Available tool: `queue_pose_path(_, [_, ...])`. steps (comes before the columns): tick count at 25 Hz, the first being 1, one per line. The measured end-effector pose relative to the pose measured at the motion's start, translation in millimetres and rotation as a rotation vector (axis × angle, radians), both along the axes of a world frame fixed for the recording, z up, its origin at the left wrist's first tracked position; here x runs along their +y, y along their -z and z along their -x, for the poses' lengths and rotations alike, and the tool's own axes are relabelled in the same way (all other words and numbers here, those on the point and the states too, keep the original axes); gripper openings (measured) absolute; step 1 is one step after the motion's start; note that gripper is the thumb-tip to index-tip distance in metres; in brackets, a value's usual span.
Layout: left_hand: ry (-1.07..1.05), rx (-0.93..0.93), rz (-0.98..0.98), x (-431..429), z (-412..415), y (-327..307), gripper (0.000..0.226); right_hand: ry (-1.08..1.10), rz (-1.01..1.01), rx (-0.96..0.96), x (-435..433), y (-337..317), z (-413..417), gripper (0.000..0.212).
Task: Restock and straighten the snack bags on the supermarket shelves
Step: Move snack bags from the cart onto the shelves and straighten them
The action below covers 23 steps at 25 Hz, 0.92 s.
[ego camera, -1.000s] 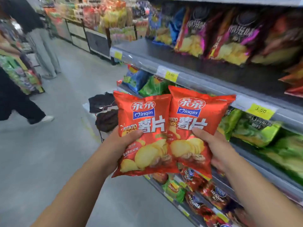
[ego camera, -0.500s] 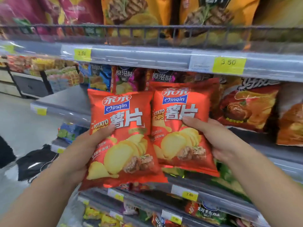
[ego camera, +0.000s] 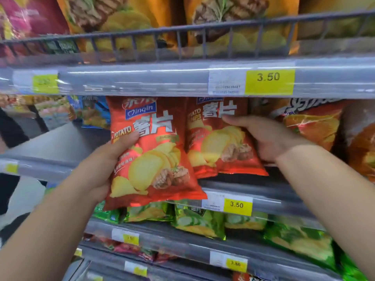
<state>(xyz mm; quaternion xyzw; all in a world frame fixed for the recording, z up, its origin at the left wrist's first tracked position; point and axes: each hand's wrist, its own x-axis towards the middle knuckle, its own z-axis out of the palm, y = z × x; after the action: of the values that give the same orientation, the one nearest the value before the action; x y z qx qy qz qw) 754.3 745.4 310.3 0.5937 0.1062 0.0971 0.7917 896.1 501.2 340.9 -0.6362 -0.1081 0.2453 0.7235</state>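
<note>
Step in hand: restocking, two red bags going onto the middle shelf [ego camera: 284, 196].

Left hand [ego camera: 105, 159] grips the left Qinqin chip bag [ego camera: 154, 159] by its left edge. The thumb lies across the front near the "POTATO" print; the fingers are hidden behind the bag. This bag is upright with its face out, in front of the shelf lip. Its bottom seam hangs over the rail and it is not on the deck yet.

Right hand [ego camera: 267, 136] holds the right Qinqin chip bag [ego camera: 219, 142] by its right edge. The thumb presses on the front just under the printed characters, and the other fingers wrap behind, mostly out of sight. This bag is further in. Its top is tucked under the upper shelf rail [ego camera: 142, 78] and its bottom is at or just above the deck; contact cannot be told. It tilts slightly, just beside the orange-red bag [ego camera: 312, 122] on its right.

A blue bag [ego camera: 93, 112] sits further back on the left, with grey deck showing in front of it. Green bags [ego camera: 198, 220] are on the shelf below, and a 3.50 price tag [ego camera: 237, 205] is on the lip.

My read is that the placing is underway and neither bag is released. Next move, as I judge it:
- Seat the right bag flat on its bottom seam, upright and face forward against the orange-red neighbour, then let go.
- Lift the left bag over the lip and set it touching the first, in line with it.
- Use a light grip, since puffy bags slip and tip forward if left leaning.
</note>
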Motion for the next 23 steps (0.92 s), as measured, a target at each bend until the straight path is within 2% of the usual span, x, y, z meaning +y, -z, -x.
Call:
queue_pose_path(2, [-0.003,-0.005,-0.031,0.2,-12.5,-3.4,0.08,0.077,-0.031,-0.053,4.7,4.5,-8.2,0.027])
queue_pose_path(4, [0.0,-0.012,-0.054,-3.5,-23.6,-6.3,0.054,0.202,-0.062,-0.193,8.8,15.1,-15.7,0.039])
queue_pose_path(6, [0.008,-0.006,-0.09,-4.6,-38.4,-8.9,0.046,0.261,-0.015,-0.328,10.2,27.9,-15.3,0.051])
queue_pose_path(9, [0.054,0.017,-0.103,-5.4,-50.3,-11.5,0.043,0.295,0.172,-0.369,11.1,42.5,-4.7,0.109])
queue_pose_path(11, [0.065,0.021,-0.09,0.6,-54.1,-10.9,0.038,0.331,0.291,-0.405,13.7,48.7,1.1,0.13])
queue_pose_path(13, [0.083,0.011,-0.101,8.9,-56.0,-11.5,0.04,0.43,0.328,-0.412,17.0,50.7,5.5,0.13])
queue_pose_path(18, [0.102,-0.025,-0.116,30.9,-64.3,-10.7,0.044,0.551,0.38,-0.461,27.1,38.7,5.7,0.099])
queue_pose_path(21, [0.114,-0.023,-0.129,38.1,-70.6,-7.9,0.057,0.576,0.341,-0.458,34.2,38.5,-6.3,0.097])
queue_pose_path(23, [0.12,-0.018,-0.133,39.3,-72.7,-8.6,0.056,0.602,0.356,-0.464,38.1,39.9,-17.0,0.097])
